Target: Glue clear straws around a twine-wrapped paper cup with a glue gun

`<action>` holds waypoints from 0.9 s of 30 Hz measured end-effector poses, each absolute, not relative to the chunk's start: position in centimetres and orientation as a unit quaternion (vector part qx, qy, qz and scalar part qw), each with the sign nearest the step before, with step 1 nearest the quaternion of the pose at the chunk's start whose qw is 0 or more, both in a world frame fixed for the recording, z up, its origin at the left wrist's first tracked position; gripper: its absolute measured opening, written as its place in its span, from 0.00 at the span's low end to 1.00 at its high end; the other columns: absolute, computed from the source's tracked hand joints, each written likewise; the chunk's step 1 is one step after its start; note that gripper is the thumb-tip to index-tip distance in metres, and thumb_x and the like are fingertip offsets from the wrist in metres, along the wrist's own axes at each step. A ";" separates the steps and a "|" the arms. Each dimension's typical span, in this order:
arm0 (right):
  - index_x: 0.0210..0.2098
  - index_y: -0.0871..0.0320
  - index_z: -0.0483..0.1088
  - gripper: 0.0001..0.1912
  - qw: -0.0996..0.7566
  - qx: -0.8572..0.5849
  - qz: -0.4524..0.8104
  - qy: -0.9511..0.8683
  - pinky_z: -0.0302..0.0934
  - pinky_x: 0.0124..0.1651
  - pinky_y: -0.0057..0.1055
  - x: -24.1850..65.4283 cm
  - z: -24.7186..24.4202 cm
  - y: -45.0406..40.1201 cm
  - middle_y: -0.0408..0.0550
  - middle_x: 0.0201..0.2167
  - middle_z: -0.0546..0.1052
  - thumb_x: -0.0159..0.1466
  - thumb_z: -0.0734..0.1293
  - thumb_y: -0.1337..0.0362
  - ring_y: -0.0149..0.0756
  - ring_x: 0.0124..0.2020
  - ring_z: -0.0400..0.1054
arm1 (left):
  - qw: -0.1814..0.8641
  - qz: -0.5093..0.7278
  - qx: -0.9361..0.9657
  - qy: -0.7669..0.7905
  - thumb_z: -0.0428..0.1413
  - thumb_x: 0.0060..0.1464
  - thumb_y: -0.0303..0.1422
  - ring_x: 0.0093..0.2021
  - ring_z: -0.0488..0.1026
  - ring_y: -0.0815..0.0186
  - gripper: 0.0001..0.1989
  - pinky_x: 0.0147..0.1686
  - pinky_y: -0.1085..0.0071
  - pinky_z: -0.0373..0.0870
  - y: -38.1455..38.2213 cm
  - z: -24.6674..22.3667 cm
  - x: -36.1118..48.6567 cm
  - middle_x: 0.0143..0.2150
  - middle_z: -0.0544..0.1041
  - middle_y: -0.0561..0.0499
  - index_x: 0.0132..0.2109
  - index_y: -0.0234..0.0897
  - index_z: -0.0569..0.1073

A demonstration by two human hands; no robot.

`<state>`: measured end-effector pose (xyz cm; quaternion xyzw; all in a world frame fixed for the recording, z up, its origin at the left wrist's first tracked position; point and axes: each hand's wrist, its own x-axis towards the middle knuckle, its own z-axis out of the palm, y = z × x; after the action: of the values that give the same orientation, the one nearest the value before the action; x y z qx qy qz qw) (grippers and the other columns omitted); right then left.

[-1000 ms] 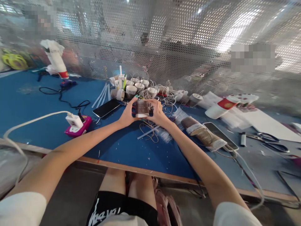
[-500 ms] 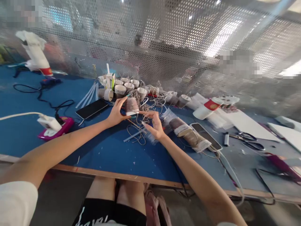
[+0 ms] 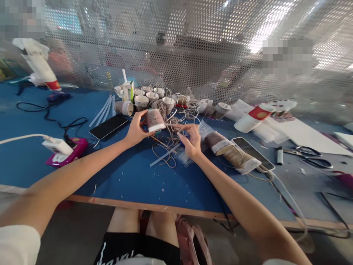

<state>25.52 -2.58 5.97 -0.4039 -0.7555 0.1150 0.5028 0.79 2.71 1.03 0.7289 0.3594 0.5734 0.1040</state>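
My left hand (image 3: 137, 129) is closed around a cup (image 3: 155, 118) wrapped in brownish yarn, its white rim tilted down toward me. To the right of the cup is my right hand (image 3: 191, 138), its index finger stretched toward the rim and its thumb apart from it. Whether a strand runs between those fingers is too fine to make out. Behind and below the hands lies a tangle of grey cord (image 3: 172, 129). Several wrapped white cups (image 3: 141, 101) stand behind the held one, and another lies on its side (image 3: 127, 108).
A black phone (image 3: 108, 127) and white strips (image 3: 102, 110) lie left, beyond a purple power socket (image 3: 79, 149). To the right are a bagged bundle (image 3: 230, 154), another phone (image 3: 253, 151), scissors (image 3: 306, 151) and a red-and-white cup (image 3: 253, 117). A perforated metal screen (image 3: 176, 48) stands behind.
My right hand has drawn away from the cup's rim to the right. The cup stays in my left hand, its rim tilted slightly differently. The view has shifted a little.
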 end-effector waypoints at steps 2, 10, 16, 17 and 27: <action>0.40 0.53 0.64 0.09 0.513 -0.450 0.064 -0.728 0.63 0.52 0.49 25.7 6.7 -2.4 0.55 0.44 0.78 0.63 0.59 0.59 0.47 0.44 0.67 | 0.096 0.576 0.726 0.364 0.66 0.46 0.54 0.59 0.71 0.51 0.44 0.51 0.57 0.78 2.6 1.1 0.8 0.58 0.68 0.40 0.65 0.43 0.60; 0.49 0.68 0.68 0.25 0.039 -0.699 0.019 -0.714 0.64 0.50 0.50 28.5 11.8 -3.1 0.70 0.50 0.71 0.58 0.67 0.55 0.62 0.51 0.70 | 0.011 0.620 0.682 0.388 0.69 0.45 0.51 0.58 0.68 0.53 0.48 0.51 0.57 0.78 2.2 0.8 1.5 0.56 0.62 0.41 0.67 0.46 0.56; 0.53 0.71 0.66 0.33 -0.038 -0.713 0.058 -0.698 0.66 0.47 0.48 27.1 10.9 -4.7 0.76 0.56 0.66 0.55 0.70 0.54 0.67 0.54 0.68 | -0.008 0.653 0.659 0.373 0.69 0.44 0.51 0.59 0.67 0.53 0.46 0.52 0.55 0.78 2.6 0.2 1.8 0.56 0.59 0.41 0.63 0.44 0.54; 0.54 0.72 0.65 0.33 -0.039 -0.711 0.048 -0.700 0.66 0.47 0.48 26.7 10.6 -4.9 0.77 0.56 0.66 0.55 0.71 0.57 0.67 0.54 0.67 | -0.005 0.656 0.656 0.374 0.69 0.44 0.50 0.60 0.66 0.53 0.46 0.53 0.54 0.78 2.7 0.1 1.7 0.57 0.58 0.41 0.62 0.44 0.53; 0.44 0.66 0.71 0.16 0.251 -0.697 0.001 -0.672 0.63 0.55 0.51 28.2 10.6 -3.1 0.68 0.46 0.76 0.60 0.60 0.64 0.58 0.53 0.69 | 0.061 0.688 0.636 0.344 0.70 0.41 0.52 0.62 0.65 0.52 0.47 0.61 0.48 0.70 3.9 -0.7 1.4 0.58 0.59 0.42 0.61 0.46 0.52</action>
<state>28.22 -3.11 10.55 -0.6971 -0.6716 0.0009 0.2509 1.41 3.91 -0.73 0.6363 0.3439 0.6879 0.0606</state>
